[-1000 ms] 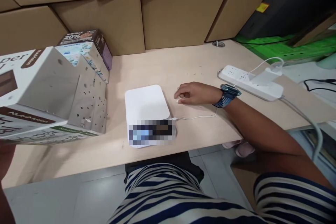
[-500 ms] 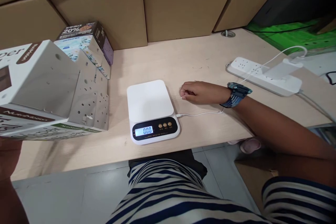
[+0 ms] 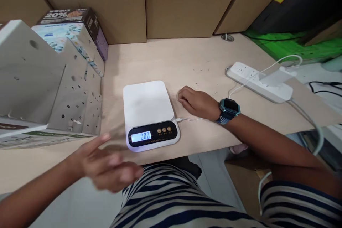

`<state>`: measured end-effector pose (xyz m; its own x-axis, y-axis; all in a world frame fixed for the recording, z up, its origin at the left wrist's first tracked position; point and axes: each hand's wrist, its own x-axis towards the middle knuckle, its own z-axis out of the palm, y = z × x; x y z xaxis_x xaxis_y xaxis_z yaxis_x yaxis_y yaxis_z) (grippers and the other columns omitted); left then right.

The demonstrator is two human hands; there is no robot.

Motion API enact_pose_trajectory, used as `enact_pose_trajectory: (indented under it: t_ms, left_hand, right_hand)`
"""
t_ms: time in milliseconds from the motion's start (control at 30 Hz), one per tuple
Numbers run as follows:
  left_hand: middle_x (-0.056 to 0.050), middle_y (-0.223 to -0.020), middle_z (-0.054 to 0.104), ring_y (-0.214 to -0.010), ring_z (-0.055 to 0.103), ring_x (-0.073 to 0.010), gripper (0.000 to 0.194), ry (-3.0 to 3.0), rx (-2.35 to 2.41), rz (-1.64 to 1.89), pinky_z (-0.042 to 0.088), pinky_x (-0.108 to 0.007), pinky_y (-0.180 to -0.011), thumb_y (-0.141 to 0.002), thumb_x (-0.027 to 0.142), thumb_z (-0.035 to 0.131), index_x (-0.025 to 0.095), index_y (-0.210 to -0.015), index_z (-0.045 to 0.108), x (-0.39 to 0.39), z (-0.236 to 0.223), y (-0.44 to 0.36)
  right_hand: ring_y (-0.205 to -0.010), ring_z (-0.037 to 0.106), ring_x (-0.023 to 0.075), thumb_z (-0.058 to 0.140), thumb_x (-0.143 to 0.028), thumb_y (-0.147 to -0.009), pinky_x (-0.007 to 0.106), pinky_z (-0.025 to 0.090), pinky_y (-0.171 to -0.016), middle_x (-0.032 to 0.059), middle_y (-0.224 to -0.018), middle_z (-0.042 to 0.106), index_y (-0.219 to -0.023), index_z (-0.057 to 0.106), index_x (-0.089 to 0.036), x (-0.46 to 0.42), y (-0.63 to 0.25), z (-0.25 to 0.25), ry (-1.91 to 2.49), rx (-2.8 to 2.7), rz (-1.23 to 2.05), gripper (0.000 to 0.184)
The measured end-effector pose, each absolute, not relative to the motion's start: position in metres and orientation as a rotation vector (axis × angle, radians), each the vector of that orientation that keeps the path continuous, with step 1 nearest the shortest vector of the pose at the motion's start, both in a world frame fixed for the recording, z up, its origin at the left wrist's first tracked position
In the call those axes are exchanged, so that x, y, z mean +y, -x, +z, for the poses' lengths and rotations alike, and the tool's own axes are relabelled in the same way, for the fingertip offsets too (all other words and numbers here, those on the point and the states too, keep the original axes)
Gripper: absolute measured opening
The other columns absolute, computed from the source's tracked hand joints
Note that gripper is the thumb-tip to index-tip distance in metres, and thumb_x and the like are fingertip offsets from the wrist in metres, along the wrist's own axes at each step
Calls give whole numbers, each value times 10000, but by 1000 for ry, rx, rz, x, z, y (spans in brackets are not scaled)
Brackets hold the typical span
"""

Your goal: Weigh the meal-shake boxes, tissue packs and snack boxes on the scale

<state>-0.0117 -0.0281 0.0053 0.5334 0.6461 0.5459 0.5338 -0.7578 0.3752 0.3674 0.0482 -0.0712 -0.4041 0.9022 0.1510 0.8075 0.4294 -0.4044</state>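
A white digital kitchen scale (image 3: 148,103) lies on the table, its lit display (image 3: 141,136) reading 0.00 and its plate bare. My left hand (image 3: 110,165) hangs over the table's front edge, left of the scale. Its fingers are apart, somewhat blurred, and hold nothing. To the right of the scale, my right hand (image 3: 197,102) rests on the tabletop with fingers curled in and nothing visible in them. A watch (image 3: 229,108) sits on that wrist. Left of the scale stands a white printed carton (image 3: 80,96), its front cut open.
Behind the carton are stacked a floral box (image 3: 64,34) and a dark box marked 20% (image 3: 62,15). Brown cardboard boxes (image 3: 179,3) line the back. A white power strip (image 3: 262,82) lies at right, with a charging cable (image 3: 189,119) running to the scale.
My left hand has come away from the white carton's lower left side and moved right, fingers spreading. My right hand stays beside the scale. The view has shifted slightly.
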Motion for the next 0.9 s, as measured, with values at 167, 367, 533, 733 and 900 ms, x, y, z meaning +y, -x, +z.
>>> enact_pose_trajectory:
  t_ms: [167,367,533,733,900]
  left_hand:
    - [-47,-1569,668,-1550,583,-352,670,-2684,863,1080,630,-534,-1193,-951,704,730,423,-1547,609,41,-43,-10]
    - [2,-1874,282,-1678,434,-228,625,-2884,188,1212,498,-394,-1358,-1114,653,453,322,-1637,544,51,-61,9]
    - [-94,-1875,227,-1741,305,-324,633,-2567,561,1072,459,-579,-1371,-1153,529,392,316,-1748,366,35,-64,4]
    - [-46,-1889,196,-1732,318,-312,636,-2603,472,1077,488,-556,-1358,-1145,548,397,333,-1743,381,36,-67,4]
    - [-55,-1890,187,-1735,320,-274,630,-2524,447,1049,531,-474,-1324,-1148,538,444,295,-1729,404,40,-64,2]
  right_hand:
    - [-687,585,153,504,-302,-1039,285,417,-662,48,-923,711,-1206,516,-209,49,-373,-74,1459,-2263,386,191]
    - [-622,553,129,522,-323,-1020,277,410,-625,64,-1003,756,-1350,471,-206,48,-372,-75,1460,-2191,412,354]
    - [-606,538,114,542,-300,-999,270,398,-612,45,-994,752,-1324,481,-216,46,-372,-74,1458,-2169,427,341]
    - [-590,526,100,562,-238,-948,266,420,-613,23,-990,741,-1317,478,-225,48,-375,-77,1434,-2149,479,379]
    - [-591,525,97,559,-229,-930,271,435,-632,37,-1023,753,-1311,486,-214,48,-375,-75,1428,-2147,506,388]
